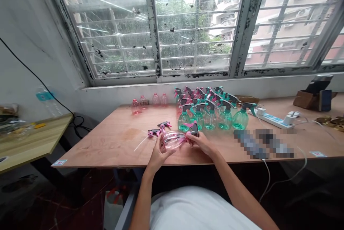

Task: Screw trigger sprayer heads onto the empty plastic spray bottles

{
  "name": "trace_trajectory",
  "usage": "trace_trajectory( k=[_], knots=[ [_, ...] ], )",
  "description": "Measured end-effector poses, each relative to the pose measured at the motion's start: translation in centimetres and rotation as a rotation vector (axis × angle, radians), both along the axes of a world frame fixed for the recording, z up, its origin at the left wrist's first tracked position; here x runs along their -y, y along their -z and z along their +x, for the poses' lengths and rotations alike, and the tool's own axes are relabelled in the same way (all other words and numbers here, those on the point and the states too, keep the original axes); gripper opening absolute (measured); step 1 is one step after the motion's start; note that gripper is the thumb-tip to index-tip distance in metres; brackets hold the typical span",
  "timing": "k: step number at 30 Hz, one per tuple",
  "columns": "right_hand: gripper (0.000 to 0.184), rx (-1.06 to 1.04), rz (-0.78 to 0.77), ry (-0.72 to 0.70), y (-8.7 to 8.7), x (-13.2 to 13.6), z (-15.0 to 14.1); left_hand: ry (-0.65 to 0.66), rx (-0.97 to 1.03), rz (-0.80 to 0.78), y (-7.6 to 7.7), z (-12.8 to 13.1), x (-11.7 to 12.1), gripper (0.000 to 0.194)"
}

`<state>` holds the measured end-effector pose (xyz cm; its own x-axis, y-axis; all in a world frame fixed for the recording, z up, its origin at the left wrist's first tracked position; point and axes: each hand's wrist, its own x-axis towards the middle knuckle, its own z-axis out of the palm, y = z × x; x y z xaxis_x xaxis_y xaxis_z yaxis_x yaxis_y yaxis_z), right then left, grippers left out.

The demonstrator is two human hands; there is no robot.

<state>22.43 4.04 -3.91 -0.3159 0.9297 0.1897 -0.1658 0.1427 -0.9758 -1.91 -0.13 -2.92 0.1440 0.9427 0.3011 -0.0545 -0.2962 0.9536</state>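
A clear pink spray bottle [173, 139] lies sideways in the air between my hands, just above the front of the table. My left hand [160, 149] is wrapped round its base end. At the neck, the fingers of my right hand [200, 142] close on the pink collar of the black-and-pink spray head [194, 129]. Just behind my left hand, loose pink-and-black spray heads [153, 133] rest on the wood, one with a white dip tube [141, 144] pointing toward the front left.
Several green and pink spray bottles [211, 119] with heads stand in rows behind my hands. Headless pink bottles [136, 106] stand at the back left. To the right are a power strip [271, 119], cables, blurred items [251, 144] and a cardboard box [306, 99].
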Motion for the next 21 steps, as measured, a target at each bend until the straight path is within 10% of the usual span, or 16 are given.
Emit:
trace_trajectory(
  k=[8,21],
  knots=[
    [0.03,-0.187,0.07,0.203,0.1,4.1,0.4,0.175,-0.01,-0.047,-0.4,1.5,1.3,0.113],
    [0.031,-0.188,0.121,0.345,0.9,5.1,-2.2,0.107,0.004,0.008,-1.1,0.5,1.2,0.105]
  ],
)
